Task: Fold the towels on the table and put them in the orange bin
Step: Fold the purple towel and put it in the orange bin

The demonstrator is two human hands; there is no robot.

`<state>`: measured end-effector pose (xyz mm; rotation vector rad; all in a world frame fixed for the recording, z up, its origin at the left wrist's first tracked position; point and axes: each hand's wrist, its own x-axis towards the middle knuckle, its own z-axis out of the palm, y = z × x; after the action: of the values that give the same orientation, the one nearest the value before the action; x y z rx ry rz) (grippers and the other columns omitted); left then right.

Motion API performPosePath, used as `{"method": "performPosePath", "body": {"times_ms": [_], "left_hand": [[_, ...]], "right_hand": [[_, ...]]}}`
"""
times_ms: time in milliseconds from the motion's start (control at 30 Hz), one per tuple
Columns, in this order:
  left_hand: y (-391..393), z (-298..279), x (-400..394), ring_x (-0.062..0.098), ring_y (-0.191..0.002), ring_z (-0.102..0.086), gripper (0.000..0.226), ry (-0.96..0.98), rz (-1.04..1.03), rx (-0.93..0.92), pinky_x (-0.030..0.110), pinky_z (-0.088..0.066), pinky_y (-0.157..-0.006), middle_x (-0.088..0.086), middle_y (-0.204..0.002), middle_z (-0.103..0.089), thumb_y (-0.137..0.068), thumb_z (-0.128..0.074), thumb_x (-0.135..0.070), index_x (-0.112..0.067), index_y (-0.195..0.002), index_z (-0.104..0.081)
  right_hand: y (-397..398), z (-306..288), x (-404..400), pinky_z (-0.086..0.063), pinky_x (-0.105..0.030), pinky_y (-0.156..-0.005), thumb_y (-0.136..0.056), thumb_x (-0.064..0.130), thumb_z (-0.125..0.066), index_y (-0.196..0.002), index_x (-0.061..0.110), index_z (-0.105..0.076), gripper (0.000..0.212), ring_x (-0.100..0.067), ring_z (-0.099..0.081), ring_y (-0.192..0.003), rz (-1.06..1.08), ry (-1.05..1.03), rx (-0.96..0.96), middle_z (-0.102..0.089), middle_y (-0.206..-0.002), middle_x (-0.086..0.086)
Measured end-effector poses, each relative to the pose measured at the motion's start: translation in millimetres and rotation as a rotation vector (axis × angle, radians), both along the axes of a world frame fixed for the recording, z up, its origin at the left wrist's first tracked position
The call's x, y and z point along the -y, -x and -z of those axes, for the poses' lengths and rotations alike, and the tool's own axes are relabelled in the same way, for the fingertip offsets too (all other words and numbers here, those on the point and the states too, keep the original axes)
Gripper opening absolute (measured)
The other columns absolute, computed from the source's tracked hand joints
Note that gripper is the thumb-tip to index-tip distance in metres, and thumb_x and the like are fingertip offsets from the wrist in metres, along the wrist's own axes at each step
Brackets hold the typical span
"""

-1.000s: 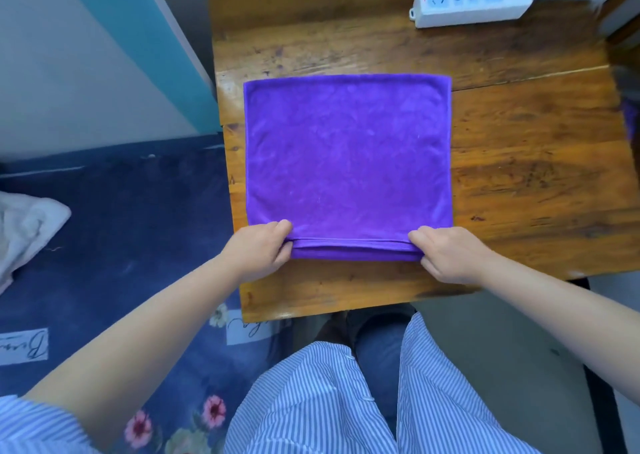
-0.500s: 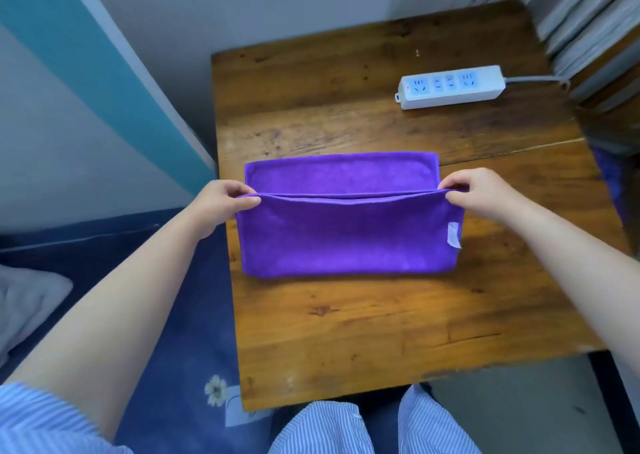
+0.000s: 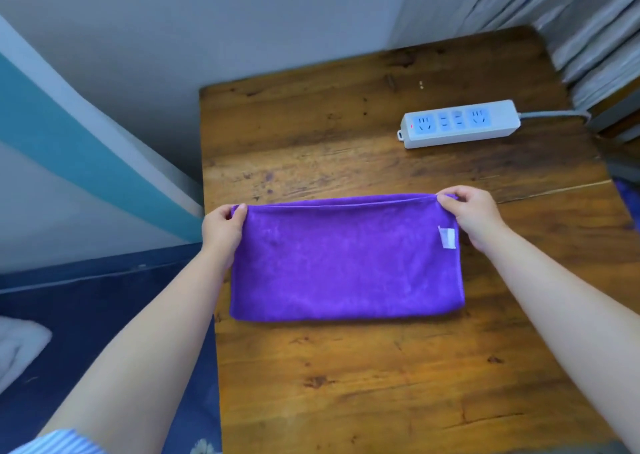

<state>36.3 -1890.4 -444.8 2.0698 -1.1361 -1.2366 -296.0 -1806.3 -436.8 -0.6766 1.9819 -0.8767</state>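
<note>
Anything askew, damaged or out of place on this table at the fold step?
Nothing stands out. The purple towel lies folded in half on the wooden table, edges roughly aligned, its white tag showing on top. The left hand and right hand pinch its far corners. A power strip sits apart behind it.

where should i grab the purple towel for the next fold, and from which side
Take the purple towel at one short end, say the right one by the white tag, pinching both its corners from the side. It lies flat as a long, low rectangle, so carrying that end across halves it. Both the left hand and right hand currently pinch the far corners.
</note>
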Motion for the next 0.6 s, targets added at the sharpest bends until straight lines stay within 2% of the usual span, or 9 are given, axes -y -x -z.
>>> {"method": "performPosePath", "body": {"times_ms": [100,200,267,367,467,600], "left_hand": [[2.4,6.0,3.0,0.017,-0.084,-0.049,0.021,0.045,-0.017,0.089,0.028,-0.039,-0.072,0.000,-0.081,-0.056,-0.095,-0.046,-0.023,-0.011,-0.089,-0.062],[5.4,10.9,4.2,0.018,-0.084,-0.048,0.023,0.078,-0.016,0.138,0.029,-0.037,-0.073,0.003,-0.086,-0.055,-0.095,-0.044,-0.022,-0.008,-0.093,-0.062],[6.4,11.1,4.0,0.019,-0.082,-0.047,0.021,0.113,-0.007,0.166,0.028,-0.035,-0.072,0.004,-0.086,-0.054,-0.096,-0.041,-0.021,-0.010,-0.091,-0.058],[7.4,8.9,-1.1,0.020,-0.080,-0.045,0.019,0.209,0.011,0.203,0.028,-0.033,-0.070,0.006,-0.086,-0.051,-0.097,-0.036,-0.020,-0.010,-0.088,-0.050],[7.5,6.5,-10.9,0.020,-0.081,-0.044,0.021,0.323,0.020,0.250,0.025,-0.029,-0.069,0.007,-0.087,-0.049,-0.098,-0.033,-0.018,-0.004,-0.097,-0.048],[8.3,7.2,-13.6,0.023,-0.079,-0.044,0.024,0.388,0.021,0.292,0.029,-0.029,-0.068,0.009,-0.086,-0.048,-0.099,-0.030,-0.018,0.000,-0.103,-0.045]], "right_hand": [[-4.9,3.9,6.2,-0.041,-0.022,-0.056,-0.090,0.008,-0.053,-0.085,0.010,-0.062,0.010,-0.012,-0.053,-0.067,-0.001,0.013,-0.088,-0.057,-0.076,-0.002],[-12.3,4.8,10.7,-0.040,-0.024,-0.067,-0.090,0.009,-0.050,-0.091,0.005,-0.063,0.014,-0.019,-0.054,-0.080,0.012,-0.001,-0.185,-0.058,-0.086,-0.007],[-15.9,1.5,12.3,-0.039,-0.023,-0.063,-0.092,0.010,-0.048,-0.091,0.007,-0.061,0.014,-0.019,-0.053,-0.083,0.019,0.015,-0.199,-0.057,-0.089,-0.007],[-17.4,-7.3,10.0,-0.041,-0.021,-0.057,-0.093,0.015,-0.047,-0.084,0.015,-0.055,0.012,-0.018,-0.053,-0.084,0.020,0.078,-0.126,-0.057,-0.088,-0.004],[-17.6,-14.3,6.8,-0.043,-0.023,-0.059,-0.094,0.015,-0.047,-0.072,0.024,-0.053,0.024,-0.016,-0.053,-0.080,0.043,0.160,-0.023,-0.055,-0.078,0.001],[-14.8,-18.7,13.6,-0.041,-0.022,-0.059,-0.094,0.012,-0.046,-0.071,0.025,-0.053,0.028,-0.011,-0.050,-0.073,0.060,0.244,0.028,-0.053,-0.074,0.002]]}}
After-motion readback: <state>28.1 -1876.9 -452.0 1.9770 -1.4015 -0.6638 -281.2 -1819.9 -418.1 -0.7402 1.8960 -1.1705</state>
